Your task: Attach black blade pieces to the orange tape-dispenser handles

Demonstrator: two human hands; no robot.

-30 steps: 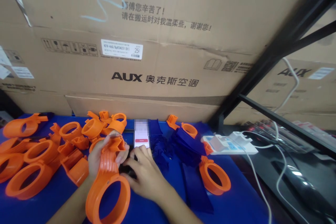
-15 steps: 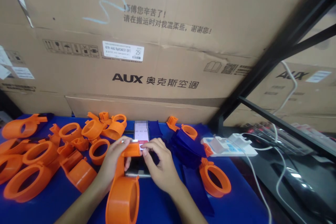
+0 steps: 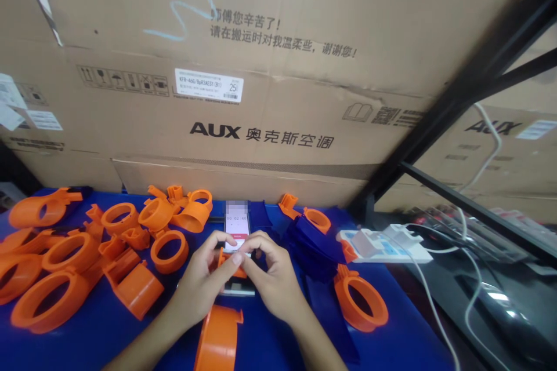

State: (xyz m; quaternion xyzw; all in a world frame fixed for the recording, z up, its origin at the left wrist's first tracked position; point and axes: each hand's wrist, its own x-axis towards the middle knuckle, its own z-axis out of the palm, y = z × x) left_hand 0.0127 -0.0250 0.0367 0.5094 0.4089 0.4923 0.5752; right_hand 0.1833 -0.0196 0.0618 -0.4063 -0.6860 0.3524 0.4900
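Near the bottom middle is an orange plastic ring with a clip-like arm [image 3: 219,339], its ring end hanging toward me. My left hand [image 3: 202,281] is closed round the arm's upper end, thumb across it. My right hand [image 3: 272,272] pinches the same end from the other side, the thumbs meeting there. Fingers hide most of that end, and whether a smaller piece lies between them cannot be seen. Just beyond the hands, a phone [image 3: 237,223] displays a timer. Beneath them, the edge of a dark flat device [image 3: 241,290] shows.
Several similar orange rings [image 3: 65,252] crowd the left of the blue table surface [image 3: 404,330]; another ring [image 3: 361,301] lies right. Dark blue curved pieces [image 3: 315,243] are stacked near a white power strip [image 3: 391,246] with cables. A large cardboard box [image 3: 261,93] stands behind.
The fingers of both hands have drawn together over the arm's end, covering more of it. The orange part has shifted slightly right, and the whole view has moved a little.
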